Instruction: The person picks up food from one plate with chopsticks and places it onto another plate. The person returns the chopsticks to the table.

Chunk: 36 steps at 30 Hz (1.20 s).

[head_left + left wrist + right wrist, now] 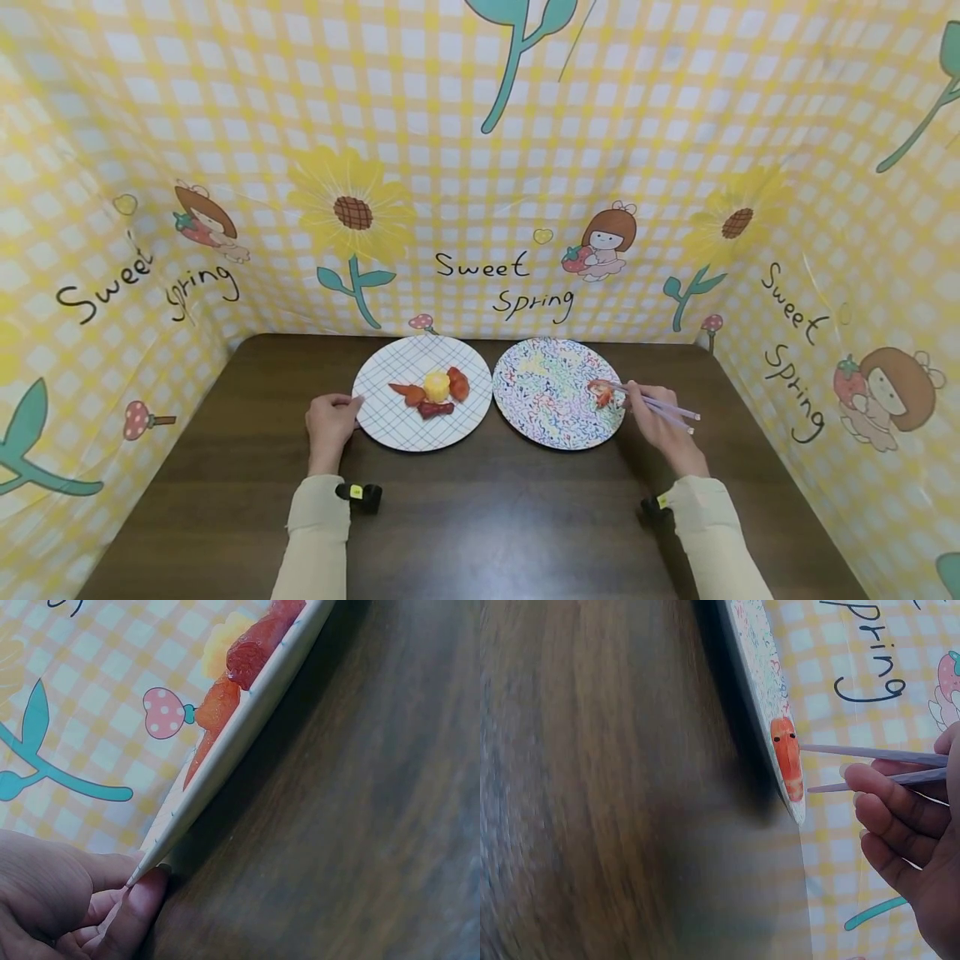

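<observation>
My left hand (332, 421) pinches the left rim of a white plate with blue grid lines (390, 425), thumb and fingers on either side of the edge. On that plate lie a yellow corn piece (437, 386), dark red meat-like pieces (435, 410) and orange-red pieces (458, 384). My right hand (657, 417) grips a pair of pale purple chopsticks (900, 755). Their tips are right at an orange-red shrimp (785, 754) with two black dots, near the right edge of a colourful speckled plate (540, 417).
Both plates stand side by side, rims almost meeting, at the back of a dark wooden table (480, 517). A yellow checked cloth (480, 208) with printed flowers and words hangs behind and at both sides. Each wrist wears a small black camera (363, 497).
</observation>
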Tool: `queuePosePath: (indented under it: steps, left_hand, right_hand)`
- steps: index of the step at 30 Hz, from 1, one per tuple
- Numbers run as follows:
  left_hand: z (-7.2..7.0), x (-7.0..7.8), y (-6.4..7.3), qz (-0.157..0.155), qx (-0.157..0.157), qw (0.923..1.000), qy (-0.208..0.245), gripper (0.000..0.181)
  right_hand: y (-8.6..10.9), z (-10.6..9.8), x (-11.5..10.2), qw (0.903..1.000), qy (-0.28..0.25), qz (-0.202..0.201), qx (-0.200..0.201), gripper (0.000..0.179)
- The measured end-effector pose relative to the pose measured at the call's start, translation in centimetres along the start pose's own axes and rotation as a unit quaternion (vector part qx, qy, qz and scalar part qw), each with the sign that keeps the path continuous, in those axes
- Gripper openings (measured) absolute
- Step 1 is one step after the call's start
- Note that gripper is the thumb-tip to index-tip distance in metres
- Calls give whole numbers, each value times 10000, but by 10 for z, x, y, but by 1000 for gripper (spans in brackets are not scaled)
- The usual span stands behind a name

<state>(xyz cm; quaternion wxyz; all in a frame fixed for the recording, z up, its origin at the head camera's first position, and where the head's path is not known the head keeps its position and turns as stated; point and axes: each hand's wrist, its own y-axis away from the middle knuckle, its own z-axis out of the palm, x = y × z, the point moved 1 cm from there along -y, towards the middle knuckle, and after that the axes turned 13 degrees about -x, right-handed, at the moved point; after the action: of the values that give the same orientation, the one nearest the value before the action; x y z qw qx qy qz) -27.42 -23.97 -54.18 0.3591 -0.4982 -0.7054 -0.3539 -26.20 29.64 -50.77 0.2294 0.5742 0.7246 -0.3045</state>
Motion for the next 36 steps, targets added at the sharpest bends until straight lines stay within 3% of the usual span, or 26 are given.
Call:
queuePosePath:
  steps: [10,17,22,27,30,36]
  left_hand:
    - [0,-1,-1,-51,-37,10000,21,34]
    - [1,-1,-1,-67,-61,10000,38,34]
    - [1,0,0,-64,-25,10000,-1,35]
    - [0,0,0,-73,-36,10000,4,34]
    - [0,0,0,-32,12,10000,-53,34]
    - [1,-2,-1,18,32,10000,-53,34]
  right_hand:
    - [8,-10,7,9980,-105,573,-258,53]
    - [4,-2,3,9913,-772,796,-703,51]
    - [1,3,-2,9933,-645,447,-844,47]
    - [1,5,-9,9961,-610,-169,-621,35]
    - [0,5,-16,9970,-310,-520,-485,31]
    - [3,1,-39,9951,19,-761,-636,27]
